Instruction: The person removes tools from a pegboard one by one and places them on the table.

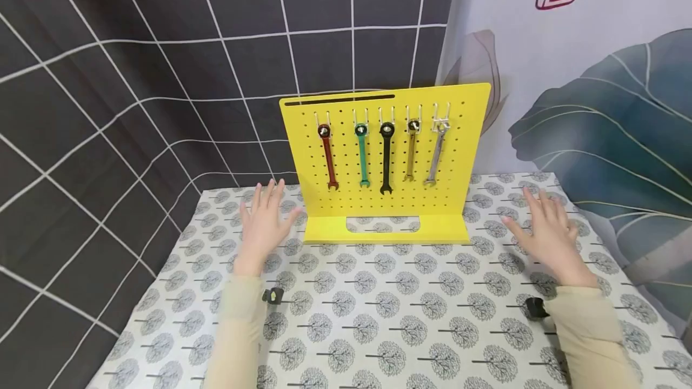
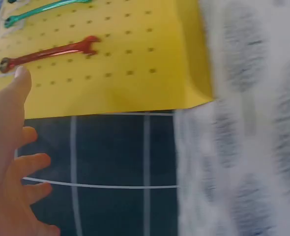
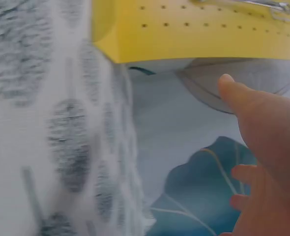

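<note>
Left grip (image 1: 265, 224) and right grip (image 1: 548, 230) empty, your fingers spread, flanking yellow pegboard (image 1: 346, 161) on bench (image 1: 378, 293). Red wrench (image 1: 328, 158), green wrench (image 1: 363, 158), black wrench (image 1: 386, 158), gold wrench (image 1: 411, 155), silver wrench (image 1: 436, 155) hang in row on white hooks (image 1: 441, 120). Likely stiff metal, sturdy, modest weight, slick finish; you'd best pinch mid-shank.

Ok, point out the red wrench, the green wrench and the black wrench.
Red wrench (image 1: 328, 159): head view, middle of its handle.
Green wrench (image 1: 363, 158): head view, middle of its handle.
Black wrench (image 1: 386, 159): head view, middle of its handle.
</note>
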`<action>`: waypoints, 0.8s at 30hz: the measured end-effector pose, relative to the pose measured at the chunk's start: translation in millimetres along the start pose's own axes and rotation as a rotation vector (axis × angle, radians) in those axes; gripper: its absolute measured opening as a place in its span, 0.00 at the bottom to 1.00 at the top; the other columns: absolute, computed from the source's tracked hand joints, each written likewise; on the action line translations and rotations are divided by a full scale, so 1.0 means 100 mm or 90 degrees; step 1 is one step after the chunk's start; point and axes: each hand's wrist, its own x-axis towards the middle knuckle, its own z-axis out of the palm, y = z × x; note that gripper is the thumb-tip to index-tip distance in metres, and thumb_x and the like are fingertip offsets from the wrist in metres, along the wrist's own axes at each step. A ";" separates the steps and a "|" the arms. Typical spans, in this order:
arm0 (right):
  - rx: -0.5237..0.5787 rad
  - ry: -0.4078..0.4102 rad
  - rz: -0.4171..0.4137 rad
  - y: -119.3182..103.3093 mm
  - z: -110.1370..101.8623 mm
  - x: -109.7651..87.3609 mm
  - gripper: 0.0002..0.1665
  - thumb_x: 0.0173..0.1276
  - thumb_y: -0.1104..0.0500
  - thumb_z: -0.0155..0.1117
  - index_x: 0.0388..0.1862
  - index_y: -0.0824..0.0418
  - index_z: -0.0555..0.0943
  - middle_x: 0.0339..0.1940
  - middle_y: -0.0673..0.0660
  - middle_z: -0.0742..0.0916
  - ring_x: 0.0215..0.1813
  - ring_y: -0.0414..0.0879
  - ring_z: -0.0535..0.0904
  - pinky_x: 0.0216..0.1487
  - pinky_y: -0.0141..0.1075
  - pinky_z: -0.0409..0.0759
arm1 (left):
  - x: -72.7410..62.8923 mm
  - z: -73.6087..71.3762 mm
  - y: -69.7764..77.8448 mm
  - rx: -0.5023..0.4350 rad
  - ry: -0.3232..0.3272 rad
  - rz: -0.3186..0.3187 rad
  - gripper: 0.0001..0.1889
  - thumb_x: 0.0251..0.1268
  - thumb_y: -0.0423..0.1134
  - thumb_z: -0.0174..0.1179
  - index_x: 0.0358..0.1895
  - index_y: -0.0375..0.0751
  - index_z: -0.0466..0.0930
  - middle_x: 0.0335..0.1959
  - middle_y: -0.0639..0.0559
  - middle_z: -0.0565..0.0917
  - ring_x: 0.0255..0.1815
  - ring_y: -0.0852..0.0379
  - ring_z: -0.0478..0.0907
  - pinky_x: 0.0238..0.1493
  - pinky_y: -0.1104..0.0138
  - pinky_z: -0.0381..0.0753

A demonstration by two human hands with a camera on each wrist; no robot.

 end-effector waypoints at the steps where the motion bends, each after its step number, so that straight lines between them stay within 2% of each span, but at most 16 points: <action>1: 0.005 0.007 -0.002 -0.02 -0.04 0.01 0.51 0.78 0.37 0.50 0.84 0.55 0.37 0.81 0.69 0.36 0.77 0.75 0.25 0.58 0.84 0.30 | 0.04 -0.05 0.01 -0.010 0.011 0.006 0.43 0.72 0.67 0.50 0.82 0.51 0.48 0.81 0.43 0.52 0.82 0.39 0.39 0.71 0.30 0.32; 8: 0.007 0.046 -0.023 -0.20 -0.39 0.09 0.50 0.78 0.39 0.51 0.84 0.53 0.37 0.82 0.68 0.38 0.78 0.73 0.27 0.63 0.79 0.28 | 0.24 -0.50 0.13 -0.054 0.094 0.057 0.42 0.72 0.64 0.53 0.81 0.48 0.54 0.79 0.41 0.59 0.81 0.39 0.47 0.75 0.35 0.38; 14: 0.016 0.103 -0.044 -0.37 -0.67 0.11 0.50 0.77 0.42 0.55 0.84 0.54 0.41 0.83 0.66 0.42 0.80 0.71 0.31 0.65 0.78 0.31 | 0.35 -0.85 0.27 -0.067 0.137 0.085 0.41 0.71 0.63 0.55 0.80 0.47 0.56 0.78 0.42 0.61 0.80 0.42 0.50 0.77 0.40 0.41; 17: 0.030 0.124 -0.058 -0.44 -0.73 0.11 0.49 0.76 0.44 0.57 0.84 0.53 0.43 0.83 0.65 0.45 0.80 0.70 0.33 0.66 0.77 0.32 | 0.40 -0.95 0.30 -0.091 0.142 0.087 0.41 0.71 0.63 0.56 0.80 0.49 0.56 0.78 0.43 0.62 0.80 0.44 0.51 0.77 0.41 0.45; 21: 0.072 0.131 -0.071 -0.55 -0.75 0.13 0.47 0.77 0.46 0.58 0.84 0.51 0.45 0.83 0.66 0.50 0.80 0.71 0.39 0.67 0.78 0.34 | 0.49 -1.00 0.33 -0.163 0.135 0.069 0.42 0.68 0.64 0.58 0.80 0.54 0.56 0.78 0.45 0.62 0.79 0.44 0.54 0.75 0.41 0.54; 24: 0.115 0.124 -0.071 -0.65 -0.74 0.17 0.45 0.78 0.47 0.57 0.84 0.50 0.47 0.81 0.68 0.57 0.77 0.75 0.49 0.66 0.78 0.43 | 0.60 -1.03 0.37 -0.239 0.142 0.061 0.42 0.66 0.63 0.62 0.79 0.56 0.58 0.77 0.48 0.65 0.78 0.47 0.59 0.74 0.44 0.59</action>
